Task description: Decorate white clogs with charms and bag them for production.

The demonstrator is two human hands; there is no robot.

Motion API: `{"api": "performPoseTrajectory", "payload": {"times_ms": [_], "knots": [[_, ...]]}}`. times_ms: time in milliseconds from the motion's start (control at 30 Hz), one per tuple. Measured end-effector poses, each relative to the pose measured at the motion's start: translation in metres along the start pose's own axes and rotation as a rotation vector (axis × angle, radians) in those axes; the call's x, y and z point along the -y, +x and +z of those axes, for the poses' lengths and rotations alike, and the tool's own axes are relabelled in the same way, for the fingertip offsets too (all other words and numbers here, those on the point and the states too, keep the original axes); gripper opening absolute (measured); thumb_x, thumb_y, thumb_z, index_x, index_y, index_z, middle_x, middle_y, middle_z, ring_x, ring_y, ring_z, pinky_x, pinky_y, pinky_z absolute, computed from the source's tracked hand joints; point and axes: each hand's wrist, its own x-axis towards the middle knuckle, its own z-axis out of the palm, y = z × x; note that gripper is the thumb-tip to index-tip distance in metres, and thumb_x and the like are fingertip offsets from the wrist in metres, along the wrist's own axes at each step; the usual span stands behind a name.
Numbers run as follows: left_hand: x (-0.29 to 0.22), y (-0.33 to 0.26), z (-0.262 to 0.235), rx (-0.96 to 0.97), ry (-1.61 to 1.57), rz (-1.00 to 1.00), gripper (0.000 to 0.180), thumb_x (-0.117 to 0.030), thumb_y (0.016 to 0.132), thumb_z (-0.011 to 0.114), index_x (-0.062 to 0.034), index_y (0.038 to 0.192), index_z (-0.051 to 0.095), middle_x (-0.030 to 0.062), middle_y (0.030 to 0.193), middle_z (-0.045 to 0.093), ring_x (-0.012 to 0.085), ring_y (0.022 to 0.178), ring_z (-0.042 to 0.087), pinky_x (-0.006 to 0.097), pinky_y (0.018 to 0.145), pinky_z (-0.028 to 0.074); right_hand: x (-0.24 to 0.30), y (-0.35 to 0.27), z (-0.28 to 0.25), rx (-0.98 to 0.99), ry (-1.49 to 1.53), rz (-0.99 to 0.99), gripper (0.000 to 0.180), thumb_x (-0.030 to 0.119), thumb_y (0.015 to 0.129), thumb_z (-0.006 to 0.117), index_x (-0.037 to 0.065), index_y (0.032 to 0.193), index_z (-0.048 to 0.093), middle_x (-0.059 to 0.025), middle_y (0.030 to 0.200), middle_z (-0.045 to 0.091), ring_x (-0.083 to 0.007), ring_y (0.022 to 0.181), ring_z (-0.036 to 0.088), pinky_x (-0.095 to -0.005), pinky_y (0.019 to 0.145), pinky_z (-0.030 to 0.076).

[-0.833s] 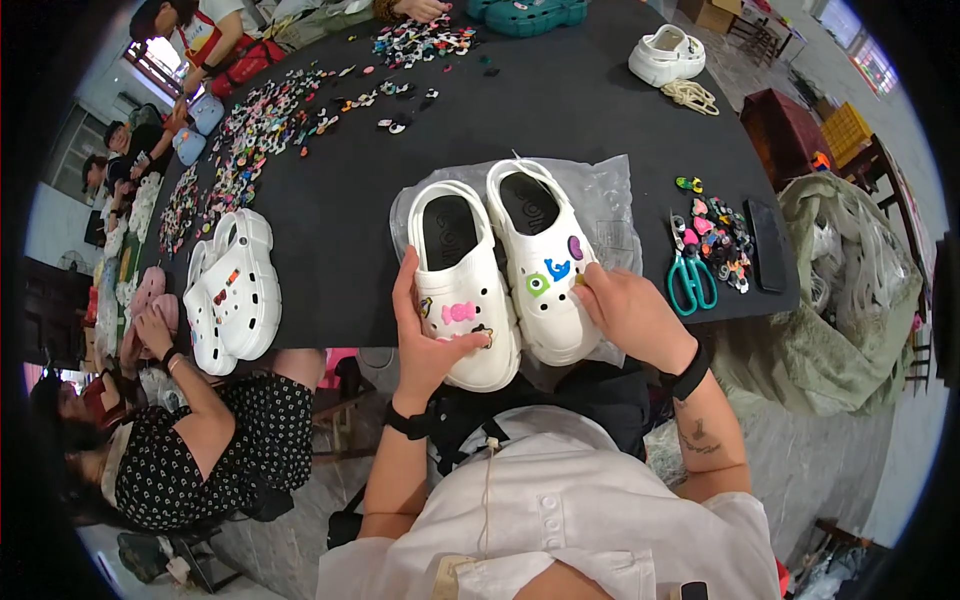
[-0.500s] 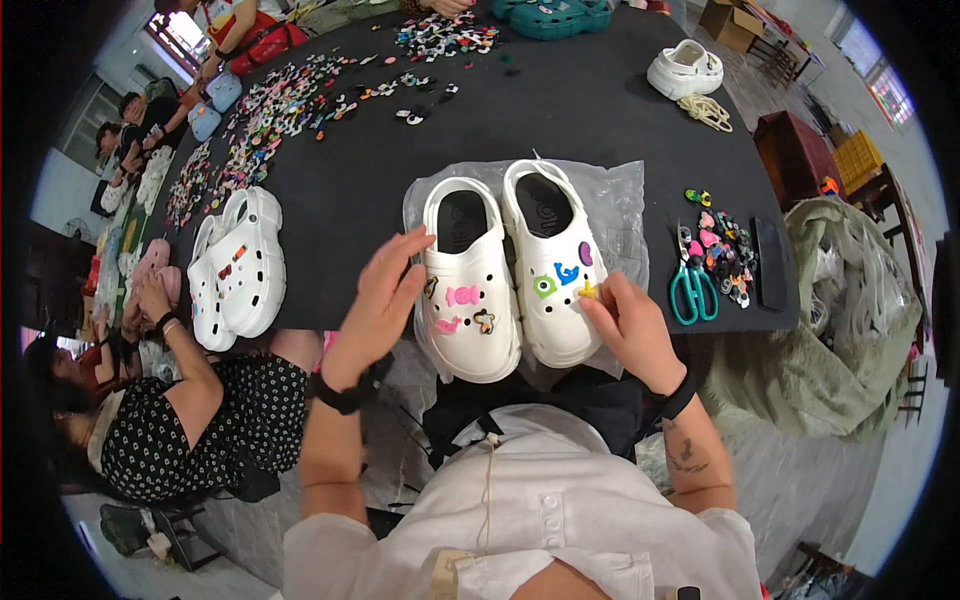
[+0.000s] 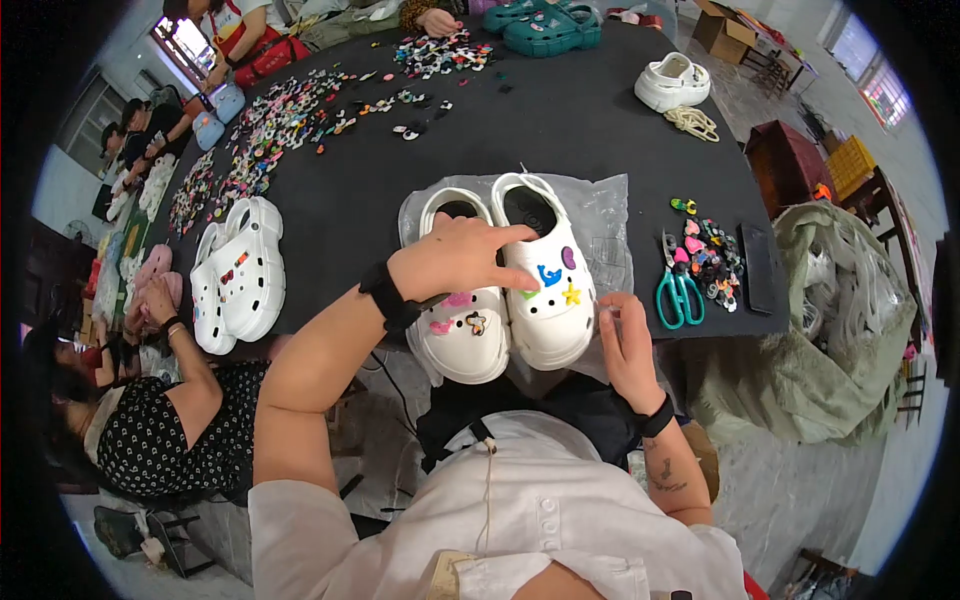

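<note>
A pair of white clogs lies side by side on a clear plastic bag (image 3: 606, 215), toes toward me. My left hand (image 3: 455, 257) reaches across the left clog (image 3: 462, 350) to the right clog (image 3: 550, 335). Its index finger and thumb are spread over the right clog's upper, partly covering a green charm. A yellow star charm (image 3: 572, 294), a blue charm (image 3: 549, 275) and a purple charm (image 3: 568, 258) show there. Pink charms (image 3: 441, 327) sit on the left clog. My right hand (image 3: 625, 335) is beside the right clog's outer side, fingers curled together; anything between them is hidden.
Teal-handled scissors (image 3: 680, 295), a pile of charms (image 3: 712, 255) and a dark flat tray-like object (image 3: 757, 268) lie at right. Another white clog pair (image 3: 238, 275) stands at left. Loose charms (image 3: 280, 115) cover the far left. Co-workers sit left; someone's hand (image 3: 437, 23) is at the far edge.
My left hand has moved right, from beside the left clog onto the right clog. My right hand has left the yellow star charm and moved to the clog's outer side.
</note>
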Motion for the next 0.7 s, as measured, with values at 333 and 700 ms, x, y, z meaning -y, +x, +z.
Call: {"api": "performPoseTrajectory", "payload": {"times_ms": [333, 700], "knots": [[0.003, -0.027, -0.018, 0.069, -0.346, -0.022, 0.043, -0.038, 0.080, 0.077, -0.0010, 0.101, 0.067, 0.0105, 0.073, 0.060, 0.0167, 0.066, 0.054, 0.032, 0.061, 0.041, -0.024, -0.005, -0.010, 0.036, -0.153, -0.047, 0.062, 0.016, 0.090, 0.068, 0.000, 0.143, 0.041, -0.0224, 0.135, 0.050, -0.0388, 0.120, 0.048, -0.0440, 0.103, 0.039], [0.013, -0.066, -0.080, -0.103, -0.375, -0.252, 0.036, -0.021, 0.079, 0.080, -0.0025, 0.106, 0.066, -0.0026, 0.074, 0.052, 0.0061, 0.067, 0.043, 0.025, 0.059, 0.036, -0.020, -0.014, -0.037, -0.062, 0.119, -0.035, 0.023, -0.003, 0.075, 0.069, 0.003, 0.095, 0.061, -0.0160, 0.120, 0.054, -0.0302, 0.115, 0.052, -0.0370, 0.098, 0.041]]}}
